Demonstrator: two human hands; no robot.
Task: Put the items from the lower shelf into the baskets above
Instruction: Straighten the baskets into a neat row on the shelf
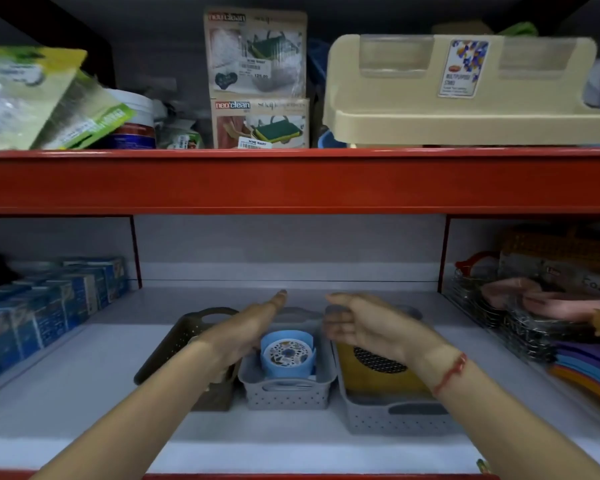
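Observation:
Three perforated baskets stand side by side on the white shelf. The brown basket [174, 344] is at the left. In the small grey basket [288, 393] in the middle sits a blue round holder with a patterned white lid [287, 355]. The larger grey basket [392, 417] on the right holds a yellow item with a dark mesh oval [378, 372]. My left hand [250, 327] hovers flat over the gap between the brown and middle baskets, fingers extended and empty. My right hand [364, 323] is above the right basket, fingers loosely curled, holding nothing.
Blue boxes [49, 306] line the shelf at the left. Wire racks with pink and coloured items [534, 313] fill the right side. A red shelf beam [291, 181] runs overhead; above it are sponge packs [257, 81], a beige plastic stand [465, 91] and green packets [42, 98].

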